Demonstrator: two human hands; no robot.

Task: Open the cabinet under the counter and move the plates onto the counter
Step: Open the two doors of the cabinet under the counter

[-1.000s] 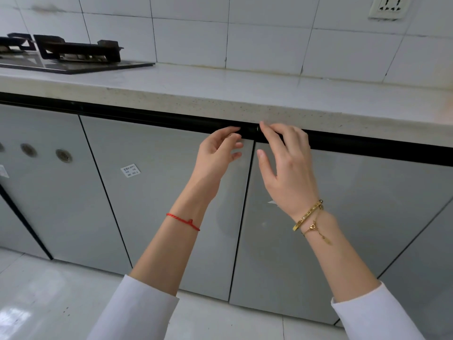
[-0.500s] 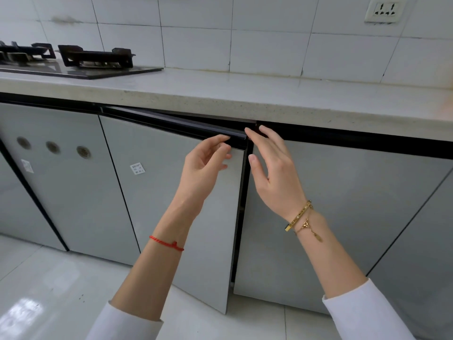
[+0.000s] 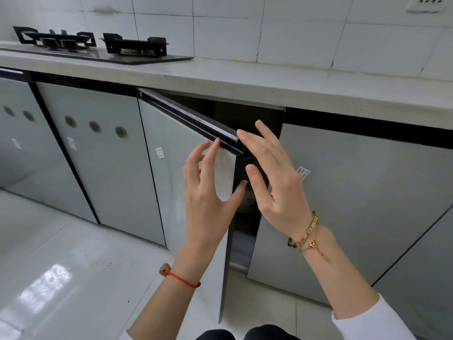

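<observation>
Door sticker [image 3: 159, 152] print unreadable

Counter [image 3: 245, 79] runs across 12 o'clock, stove [image 3: 98, 51] on it at 11. Cabinet door [image 3: 193, 173] under counter at centre, swung out toward viewer, hinged on its 9 o'clock side. Dark opening [image 3: 247, 119] just to its 3 o'clock. Closed door [image 3: 355, 204] at 3, two more closed doors at 9. Left hand [image 3: 208, 192] in front of open door, fingertips at its top edge. Right hand [image 3: 274, 173] in front of the opening. Floor [image 3: 61, 266] at 8.
</observation>
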